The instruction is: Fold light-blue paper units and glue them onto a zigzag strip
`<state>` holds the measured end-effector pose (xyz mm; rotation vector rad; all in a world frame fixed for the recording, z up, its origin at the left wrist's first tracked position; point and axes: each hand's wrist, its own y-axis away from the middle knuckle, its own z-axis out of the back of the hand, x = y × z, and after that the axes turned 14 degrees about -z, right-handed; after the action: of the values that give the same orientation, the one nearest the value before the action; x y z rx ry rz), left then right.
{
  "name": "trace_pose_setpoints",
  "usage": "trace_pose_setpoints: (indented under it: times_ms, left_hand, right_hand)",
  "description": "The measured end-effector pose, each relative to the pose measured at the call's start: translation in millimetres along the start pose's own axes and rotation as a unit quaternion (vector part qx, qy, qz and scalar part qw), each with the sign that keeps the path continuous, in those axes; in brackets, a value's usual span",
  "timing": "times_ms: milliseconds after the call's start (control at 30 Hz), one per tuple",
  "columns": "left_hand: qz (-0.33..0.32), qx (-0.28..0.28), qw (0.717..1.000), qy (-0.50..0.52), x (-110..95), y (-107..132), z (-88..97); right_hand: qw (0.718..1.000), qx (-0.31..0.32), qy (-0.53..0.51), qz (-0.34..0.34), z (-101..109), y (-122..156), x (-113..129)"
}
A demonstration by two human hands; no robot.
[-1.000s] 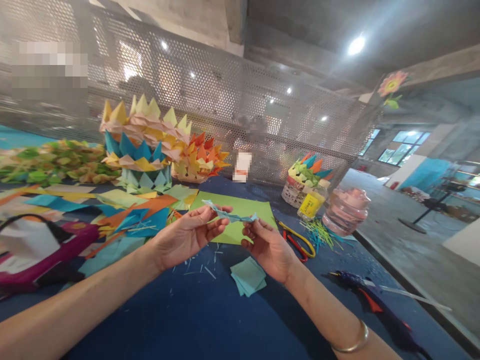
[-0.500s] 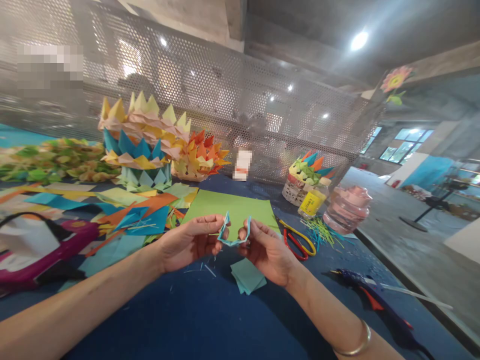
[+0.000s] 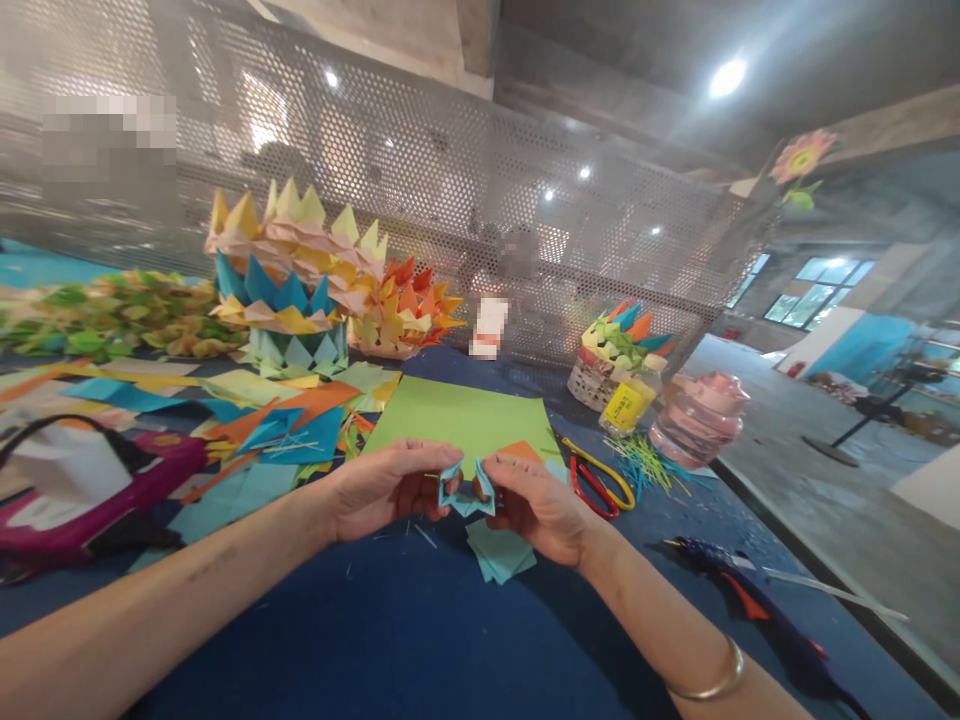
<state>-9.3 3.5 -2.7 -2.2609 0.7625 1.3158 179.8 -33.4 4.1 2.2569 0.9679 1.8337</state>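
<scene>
- My left hand (image 3: 397, 490) pinches one end of a folded light-blue paper piece (image 3: 472, 505), thumb against fingers; pressing too hard there could crush the crease.
- My right hand (image 3: 536, 505) pinches the other end the same way. If one side gets pulled or bent more than the other, I'd expect the folds to come out uneven.
- The paper piece is bent into a U between my hands, above the table (image 3: 300, 650), just at the near edge of the green sheet (image 3: 457, 410). Thin paper like this could tear at the bend if I force it, or spring open if a pinch slips.
- The stack of light-blue squares (image 3: 501, 552) lies just below my right hand; a dropped wrist could fan it out or crumple a corner.
- The scissors (image 3: 598, 459) lie near that hand, so a careless sweep outward could knock them.
- The glue gun (image 3: 772, 620) rests beyond my right forearm. I cannot tell whether it is hot; if it is, brushing its nozzle could burn me.
- Loose trimmings (image 3: 651, 462) beside the scissors could scatter if my sleeve-less arm swings across.
</scene>
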Motion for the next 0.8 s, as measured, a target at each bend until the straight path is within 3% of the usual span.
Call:
trace_pose_setpoints:
  times_ms: [400, 800]
  left_hand:
    - [-0.043, -0.003, 0.98, -0.197, 6.7, -0.2, -1.2]
    - [-0.031, -0.019, 0.99, -0.137, 3.8, 0.0, -4.2]
  right_hand:
    - [0.997, -0.07, 0.04, -0.012, -1.9, -5.6, -4.2]
    - [0.997, -0.044, -0.002, -0.061, -2.0, -5.0, -4.9]
